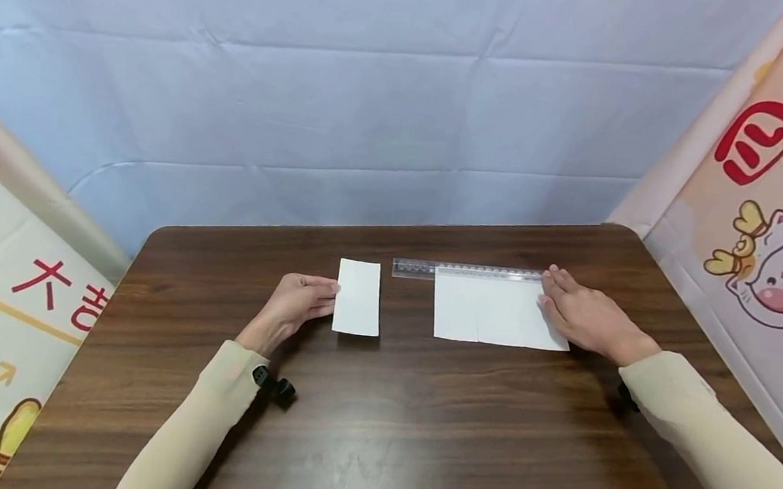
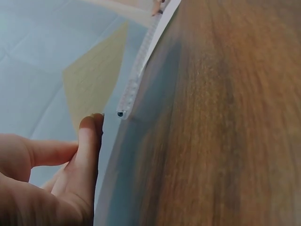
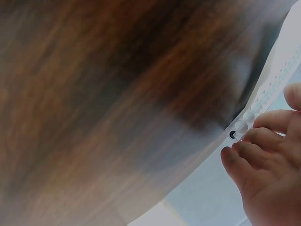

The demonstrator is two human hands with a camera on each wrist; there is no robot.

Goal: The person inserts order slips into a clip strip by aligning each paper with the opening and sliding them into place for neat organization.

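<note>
A narrow white paper strip (image 1: 357, 297) lies on the dark wooden table (image 1: 375, 429), left of centre. My left hand (image 1: 327, 297) pinches the strip's left edge between thumb and fingers (image 2: 89, 141). To the right lies a wider white sheet (image 1: 493, 313). A clear plastic ruler (image 1: 466, 271) runs along its far edge. My right hand (image 1: 550, 289) rests flat on the sheet's right side. Its fingertips (image 3: 254, 155) touch the ruler's right end (image 3: 240, 128). The ruler (image 2: 136, 80) also shows beyond the strip in the left wrist view.
A creased pale blue backdrop (image 1: 374, 119) hangs behind the table's far edge. Printed banners stand at the left (image 1: 0, 319) and right (image 1: 763, 230). A black wrist mount (image 1: 274, 386) sits under my left forearm. Bare tabletop stretches between me and the papers.
</note>
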